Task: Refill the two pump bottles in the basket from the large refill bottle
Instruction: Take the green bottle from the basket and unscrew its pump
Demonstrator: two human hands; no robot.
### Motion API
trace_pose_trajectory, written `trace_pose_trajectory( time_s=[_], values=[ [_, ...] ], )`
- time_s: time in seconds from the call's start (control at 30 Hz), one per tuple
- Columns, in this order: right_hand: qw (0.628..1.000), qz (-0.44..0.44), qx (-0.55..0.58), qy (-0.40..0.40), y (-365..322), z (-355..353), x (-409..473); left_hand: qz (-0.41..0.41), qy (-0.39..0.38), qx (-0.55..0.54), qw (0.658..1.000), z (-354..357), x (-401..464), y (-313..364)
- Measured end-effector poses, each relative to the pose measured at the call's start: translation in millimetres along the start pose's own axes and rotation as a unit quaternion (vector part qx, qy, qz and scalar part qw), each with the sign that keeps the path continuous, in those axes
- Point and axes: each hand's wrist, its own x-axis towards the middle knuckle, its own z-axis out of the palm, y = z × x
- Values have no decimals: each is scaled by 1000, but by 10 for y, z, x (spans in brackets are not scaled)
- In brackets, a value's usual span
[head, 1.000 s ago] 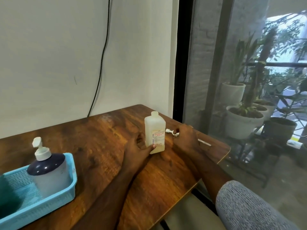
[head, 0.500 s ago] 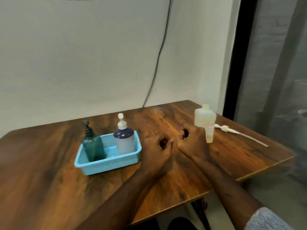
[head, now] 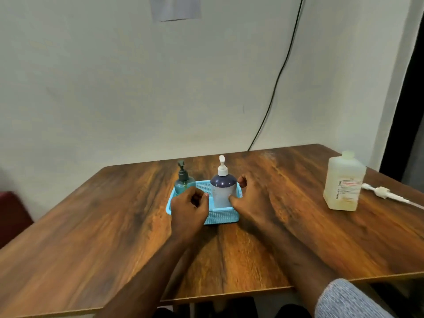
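Observation:
A blue plastic basket (head: 221,217) stands at the table's middle. In it are a green pump bottle (head: 184,184) on the left and a pale bottle with a dark top and white pump (head: 223,191) on the right. My left hand (head: 190,208) hovers over the basket's front left corner, fingers curled, holding nothing. My right hand (head: 250,199) is at the pale bottle's right side; its thumb tip touches the bottle's front and its fingers curve beside the shoulder without closing round it. The large yellowish refill bottle (head: 344,182) stands capped far to the right.
A loose white pump with its long tube (head: 387,195) lies on the wooden table (head: 114,226) right of the refill bottle, near the right edge. A black cable (head: 278,74) hangs down the wall behind. A dark red seat (head: 11,214) sits at the left.
My view swung left from the refill bottle to the basket. Both hands left the refill bottle and moved left to the basket; the right hand opened beside the pale bottle.

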Motion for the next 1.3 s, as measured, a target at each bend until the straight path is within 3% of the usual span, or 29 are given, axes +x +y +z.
trace_pose_trajectory(
  time_s=[0.5,0.67,0.73,0.87,1.0,1.13,1.3],
  values=[
    [1000,-19,-12,-9,78,189,301,-23,-27,18,999,196,197,-186],
    [999,-8,-29,-13,44,234,383,-32,12,-5,999,157,308,-262],
    [999,-22,-40,15,26,253,355,-48,44,-5,998,78,337,-320],
    [988,-106,-30,111,-92,323,255,-114,76,100,986,-104,469,-506],
    [981,-144,-19,129,-261,450,196,-190,-2,130,973,-133,651,-719],
    [981,-145,-26,126,-358,504,184,-183,-72,100,975,-28,765,-839],
    [983,-133,-36,118,-359,487,166,-152,-61,92,982,26,747,-724]
  ],
)
